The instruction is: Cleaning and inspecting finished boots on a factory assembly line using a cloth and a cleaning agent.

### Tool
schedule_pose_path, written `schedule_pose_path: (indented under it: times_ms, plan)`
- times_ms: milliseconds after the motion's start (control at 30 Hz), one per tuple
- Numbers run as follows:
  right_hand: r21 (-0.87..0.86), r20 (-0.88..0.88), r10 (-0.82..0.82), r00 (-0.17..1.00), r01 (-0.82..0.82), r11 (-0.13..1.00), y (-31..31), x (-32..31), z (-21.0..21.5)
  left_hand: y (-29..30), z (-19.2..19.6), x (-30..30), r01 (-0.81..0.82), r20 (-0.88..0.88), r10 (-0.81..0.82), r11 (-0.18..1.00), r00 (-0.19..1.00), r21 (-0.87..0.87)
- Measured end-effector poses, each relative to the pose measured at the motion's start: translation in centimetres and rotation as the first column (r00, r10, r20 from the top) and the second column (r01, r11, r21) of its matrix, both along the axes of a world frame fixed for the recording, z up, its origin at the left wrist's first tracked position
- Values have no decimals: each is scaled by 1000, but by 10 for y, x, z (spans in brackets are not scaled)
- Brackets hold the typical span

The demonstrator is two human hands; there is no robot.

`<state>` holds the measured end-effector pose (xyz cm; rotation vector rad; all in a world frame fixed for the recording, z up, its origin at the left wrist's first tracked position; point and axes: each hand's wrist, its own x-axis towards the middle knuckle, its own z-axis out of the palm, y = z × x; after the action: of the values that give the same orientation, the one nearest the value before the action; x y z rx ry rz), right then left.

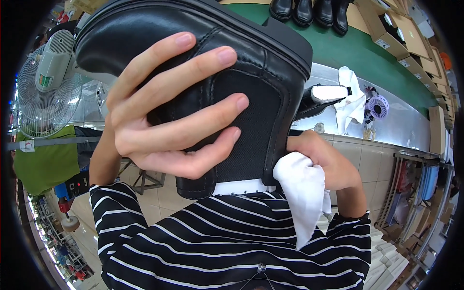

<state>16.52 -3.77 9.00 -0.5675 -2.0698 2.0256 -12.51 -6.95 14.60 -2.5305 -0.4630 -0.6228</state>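
A black ankle boot (159, 24) is held up close in front of me, sole upward and toe to the left. My left hand (169, 111) wraps round its side, fingers spread over the leather and the dark elastic panel (251, 111). A white strip (241, 187) shows at the boot's opening. Beside the shaft, my right hand (321, 157) is closed on a white cloth (302, 188) that hangs down; its fingertips are partly hidden behind the boot and cloth.
A metal-topped bench (406, 125) holds another black boot (314, 104), a white rag (349, 104) and a small purple fan (378, 106). Several black boots (325, 12) stand on the green surface beyond, near cardboard boxes (386, 41). At left is a large fan (48, 92).
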Motion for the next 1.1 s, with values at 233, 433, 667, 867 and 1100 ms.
schedule_pose_path:
  times_ms: [233, 433, 667, 867, 1100]
  plan:
    - [7, 10, 57, 998, -57, 998, 1, -1, -7, 3, -6, -1, 39, 19, -39, 999, 999, 0]
    - [51, 2, 38, 999, -38, 998, 0, -1, -7, 8, -6, -1, 59, 10, -59, 998, 998, -1]
    - [10, -36, 31, 999, -31, 999, -1, -1, -7, -2, -2, 2, -12, 32, 12, 1000, 999, -24]
    - [-55, -21, 2, 1000, -3, 998, 1, 1, -7, 2, 0, 1, -11, 29, 12, 999, 1000, -46]
    - [-58, -33, -5, 999, 3, 998, 0, -1, -3, 0, 0, -1, -10, 22, 11, 999, 1000, -36]
